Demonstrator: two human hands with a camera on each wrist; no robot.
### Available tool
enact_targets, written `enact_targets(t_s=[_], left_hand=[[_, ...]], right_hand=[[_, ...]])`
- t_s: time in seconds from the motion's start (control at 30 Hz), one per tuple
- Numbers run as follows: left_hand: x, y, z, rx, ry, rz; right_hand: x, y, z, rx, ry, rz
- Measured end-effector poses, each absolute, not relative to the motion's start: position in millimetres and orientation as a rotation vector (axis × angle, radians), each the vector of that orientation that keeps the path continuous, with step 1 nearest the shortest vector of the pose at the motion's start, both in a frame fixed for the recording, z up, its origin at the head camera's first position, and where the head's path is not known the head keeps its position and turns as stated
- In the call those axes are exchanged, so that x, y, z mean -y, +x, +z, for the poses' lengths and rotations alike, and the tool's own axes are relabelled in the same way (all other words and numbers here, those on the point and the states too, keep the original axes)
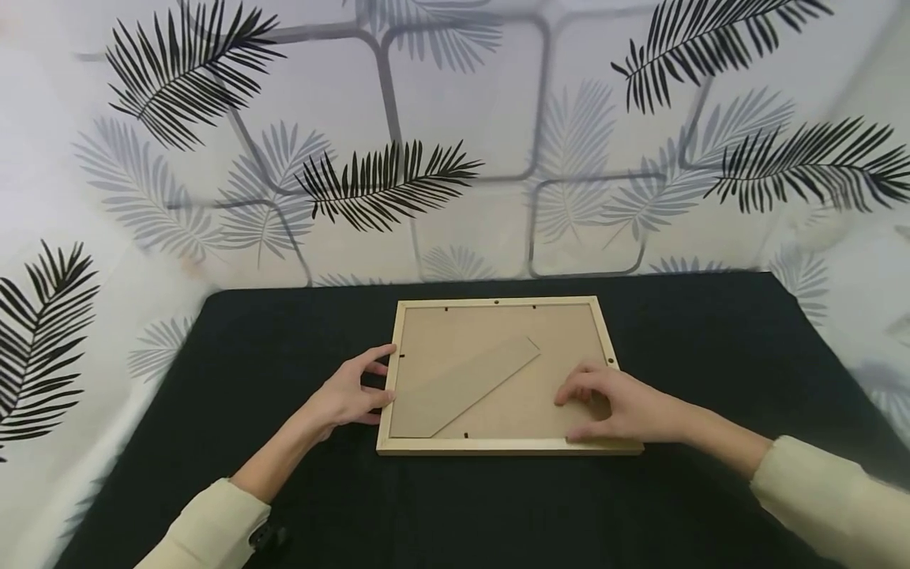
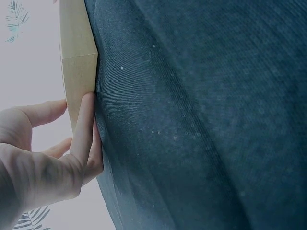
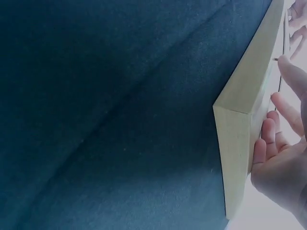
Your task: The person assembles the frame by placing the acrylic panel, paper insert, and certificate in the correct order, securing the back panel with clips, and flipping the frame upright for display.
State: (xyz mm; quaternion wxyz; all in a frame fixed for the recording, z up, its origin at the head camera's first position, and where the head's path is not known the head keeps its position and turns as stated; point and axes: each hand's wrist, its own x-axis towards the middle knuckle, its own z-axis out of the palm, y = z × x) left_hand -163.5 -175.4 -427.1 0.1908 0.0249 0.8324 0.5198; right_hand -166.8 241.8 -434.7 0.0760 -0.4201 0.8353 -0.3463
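Observation:
A light wooden picture frame (image 1: 508, 446) lies back side up on the black cloth. Its brown backing board (image 1: 455, 332) carries a slanting stand flap (image 1: 462, 387), and small dark tabs sit along the inner edges. My left hand (image 1: 353, 393) holds the frame's left side, its fingertips against the wood; in the left wrist view the fingers lie along the outer side near a corner. Over the right part of the backing board, my right hand (image 1: 618, 403) has its fingers loosely bent with nothing between them, fingertips close at the board. Part of the frame's right side is hidden beneath it.
The black tablecloth (image 1: 235, 371) spreads around the frame on all sides. Behind the table hangs a pale curtain (image 1: 469, 237) printed with dark and grey leaves. A small dark object (image 1: 261, 537) shows at the left sleeve's cuff.

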Motion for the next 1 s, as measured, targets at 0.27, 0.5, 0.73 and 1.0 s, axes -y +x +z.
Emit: enact_targets(t_s=[0.27, 0.5, 0.73, 1.0], left_hand=[[173.3, -163.4, -428.2, -2.336, 0.068, 1.462], [172.3, -162.7, -428.3, -2.335, 0.076, 1.463], [171.4, -164.5, -427.0, -2.326, 0.09, 1.468], [174.1, -164.9, -425.3, -2.321, 0.092, 1.452]], right_hand=[[-241.0, -166.4, -437.9, -2.559, -1.311, -0.977], [-242.3, -166.0, -440.6, -2.611, -1.321, -0.971], [-242.4, -169.0, -439.9, -2.709, -1.295, -0.918], [-238.0, -173.1, -434.9, -2.662, -1.236, -0.902]])
